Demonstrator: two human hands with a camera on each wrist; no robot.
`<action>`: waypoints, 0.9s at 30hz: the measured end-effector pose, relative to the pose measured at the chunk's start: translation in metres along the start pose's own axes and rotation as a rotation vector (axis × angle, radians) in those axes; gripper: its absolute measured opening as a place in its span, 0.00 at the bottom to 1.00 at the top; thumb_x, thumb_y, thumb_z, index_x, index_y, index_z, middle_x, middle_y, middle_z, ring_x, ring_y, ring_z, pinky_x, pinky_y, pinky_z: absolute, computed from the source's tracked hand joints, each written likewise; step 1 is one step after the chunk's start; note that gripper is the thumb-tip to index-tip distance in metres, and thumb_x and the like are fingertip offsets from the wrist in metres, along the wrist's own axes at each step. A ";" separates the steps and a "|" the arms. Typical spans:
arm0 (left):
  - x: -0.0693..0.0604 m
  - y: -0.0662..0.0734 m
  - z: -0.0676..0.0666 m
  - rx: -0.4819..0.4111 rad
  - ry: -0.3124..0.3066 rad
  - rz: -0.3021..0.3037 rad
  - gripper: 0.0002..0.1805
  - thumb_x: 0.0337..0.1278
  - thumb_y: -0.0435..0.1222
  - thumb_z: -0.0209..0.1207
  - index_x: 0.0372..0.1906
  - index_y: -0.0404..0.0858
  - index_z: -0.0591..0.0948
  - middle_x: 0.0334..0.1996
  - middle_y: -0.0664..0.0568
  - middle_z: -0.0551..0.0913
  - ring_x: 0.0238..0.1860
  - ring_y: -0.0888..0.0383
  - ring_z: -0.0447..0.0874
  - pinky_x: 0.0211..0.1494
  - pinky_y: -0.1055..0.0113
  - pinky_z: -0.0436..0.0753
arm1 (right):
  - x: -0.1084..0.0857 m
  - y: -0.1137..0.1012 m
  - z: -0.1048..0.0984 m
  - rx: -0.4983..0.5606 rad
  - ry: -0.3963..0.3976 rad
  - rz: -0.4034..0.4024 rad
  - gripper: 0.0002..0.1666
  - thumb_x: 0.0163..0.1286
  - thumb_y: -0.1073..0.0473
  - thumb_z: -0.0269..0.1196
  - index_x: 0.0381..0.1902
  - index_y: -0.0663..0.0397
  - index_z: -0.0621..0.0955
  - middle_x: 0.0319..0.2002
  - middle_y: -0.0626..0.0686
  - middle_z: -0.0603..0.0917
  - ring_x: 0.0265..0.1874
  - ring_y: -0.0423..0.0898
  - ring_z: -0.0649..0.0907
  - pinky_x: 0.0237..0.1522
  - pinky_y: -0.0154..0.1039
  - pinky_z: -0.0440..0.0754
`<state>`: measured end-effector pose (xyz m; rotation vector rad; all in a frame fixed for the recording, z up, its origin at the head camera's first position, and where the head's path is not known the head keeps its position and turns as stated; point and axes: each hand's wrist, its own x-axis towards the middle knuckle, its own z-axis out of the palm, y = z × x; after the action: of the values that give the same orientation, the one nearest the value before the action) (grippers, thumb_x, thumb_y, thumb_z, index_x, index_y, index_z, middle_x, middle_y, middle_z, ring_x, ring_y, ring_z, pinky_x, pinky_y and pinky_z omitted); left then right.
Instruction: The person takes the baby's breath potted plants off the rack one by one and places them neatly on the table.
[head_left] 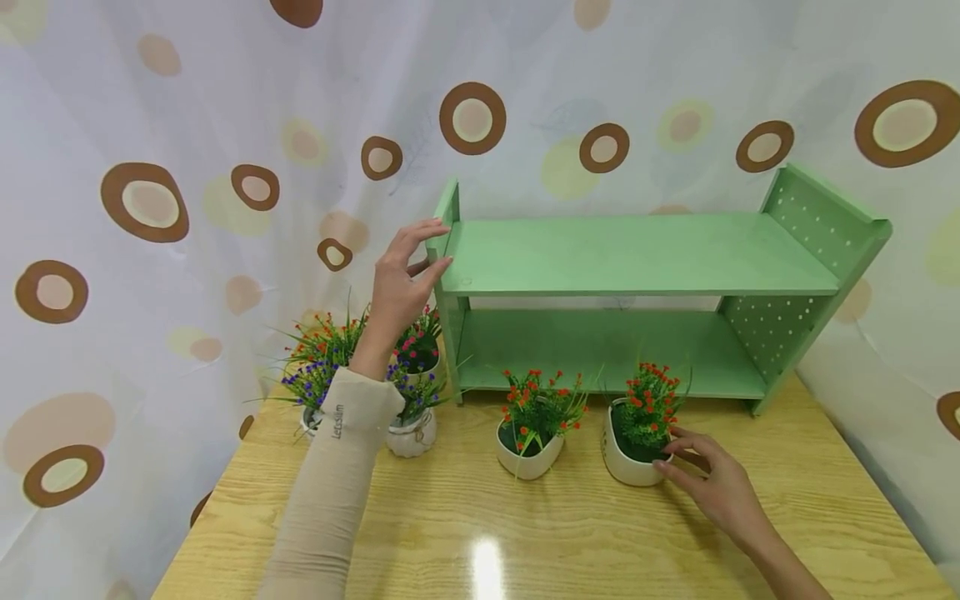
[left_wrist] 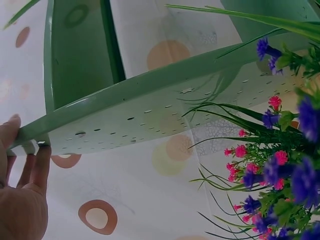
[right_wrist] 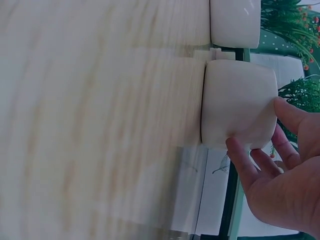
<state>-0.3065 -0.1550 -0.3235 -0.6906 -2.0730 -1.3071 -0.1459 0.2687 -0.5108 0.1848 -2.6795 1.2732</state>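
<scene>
A green two-tier shelf stands on the wooden table. My left hand grips the front edge of its left side panel, thumb on the inner side and fingers on the outer, as the left wrist view also shows. At the right front, my right hand holds the right end of a white flowerpot with red artificial flowers. In the right wrist view its thumb lies at the rim and other fingertips touch the wall of the pot. That pot rests on the table.
Another white pot with red flowers stands to the left of the held one. Several potted plants with blue, pink and orange flowers crowd the table left of the shelf. A patterned curtain hangs close behind.
</scene>
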 end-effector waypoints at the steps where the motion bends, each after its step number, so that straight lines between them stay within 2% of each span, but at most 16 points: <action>1: 0.000 0.001 0.000 0.004 -0.003 0.001 0.21 0.69 0.33 0.66 0.64 0.42 0.82 0.70 0.50 0.76 0.74 0.55 0.71 0.62 0.53 0.86 | 0.000 0.000 0.000 -0.004 0.000 0.001 0.11 0.69 0.56 0.73 0.43 0.55 0.85 0.66 0.66 0.78 0.58 0.64 0.83 0.49 0.17 0.78; 4: -0.001 0.004 0.002 0.016 -0.015 0.002 0.22 0.70 0.33 0.65 0.66 0.42 0.80 0.72 0.50 0.74 0.75 0.55 0.70 0.63 0.53 0.86 | -0.001 0.001 -0.002 -0.023 -0.007 0.007 0.12 0.69 0.55 0.73 0.44 0.55 0.85 0.67 0.66 0.78 0.58 0.65 0.84 0.51 0.25 0.84; 8: -0.006 0.006 0.005 0.046 -0.061 0.020 0.27 0.72 0.34 0.63 0.73 0.44 0.74 0.77 0.51 0.67 0.78 0.54 0.64 0.67 0.51 0.83 | -0.001 0.000 -0.006 -0.015 -0.020 0.016 0.18 0.69 0.55 0.72 0.51 0.59 0.83 0.66 0.66 0.78 0.60 0.65 0.82 0.51 0.44 0.89; 11: -0.018 0.005 0.003 0.072 -0.120 0.029 0.34 0.72 0.35 0.63 0.79 0.46 0.66 0.82 0.51 0.57 0.82 0.53 0.57 0.72 0.51 0.78 | 0.001 -0.003 -0.011 -0.004 -0.024 0.014 0.22 0.71 0.56 0.71 0.57 0.61 0.81 0.63 0.65 0.79 0.61 0.62 0.81 0.53 0.49 0.88; 13: -0.029 0.004 -0.002 0.107 -0.164 0.008 0.38 0.73 0.37 0.63 0.81 0.49 0.60 0.83 0.52 0.54 0.82 0.53 0.55 0.76 0.52 0.74 | 0.004 -0.005 -0.016 -0.016 -0.032 -0.005 0.23 0.73 0.56 0.69 0.60 0.62 0.80 0.62 0.65 0.80 0.62 0.63 0.80 0.55 0.52 0.87; 16: -0.051 0.002 -0.019 0.213 -0.235 -0.043 0.42 0.73 0.41 0.63 0.83 0.54 0.56 0.84 0.54 0.54 0.82 0.51 0.56 0.80 0.48 0.68 | 0.009 -0.009 -0.028 -0.067 -0.067 -0.059 0.25 0.76 0.55 0.66 0.63 0.64 0.77 0.63 0.67 0.79 0.63 0.68 0.78 0.59 0.61 0.81; 19: -0.073 0.000 -0.042 0.369 -0.309 -0.074 0.43 0.72 0.46 0.63 0.84 0.58 0.54 0.83 0.55 0.56 0.82 0.49 0.57 0.78 0.41 0.68 | 0.017 -0.012 -0.045 -0.130 -0.111 -0.119 0.28 0.77 0.54 0.65 0.67 0.64 0.75 0.64 0.68 0.78 0.64 0.70 0.76 0.61 0.69 0.75; 23: -0.098 -0.004 -0.077 0.587 -0.410 -0.063 0.44 0.71 0.53 0.62 0.84 0.56 0.55 0.83 0.52 0.57 0.83 0.46 0.54 0.81 0.37 0.57 | 0.025 -0.020 -0.071 -0.194 -0.160 -0.153 0.32 0.77 0.51 0.64 0.71 0.62 0.72 0.67 0.69 0.75 0.66 0.74 0.72 0.58 0.74 0.72; 27: -0.113 -0.007 -0.109 0.790 -0.479 -0.050 0.46 0.69 0.62 0.57 0.84 0.55 0.54 0.84 0.52 0.55 0.84 0.45 0.48 0.85 0.38 0.40 | 0.031 -0.028 -0.095 -0.267 -0.170 -0.183 0.35 0.77 0.52 0.64 0.74 0.61 0.69 0.69 0.71 0.72 0.66 0.77 0.70 0.55 0.74 0.71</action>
<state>-0.2107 -0.2702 -0.3708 -0.6104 -2.7213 -0.2552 -0.1618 0.3235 -0.4245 0.5094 -2.8595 0.8735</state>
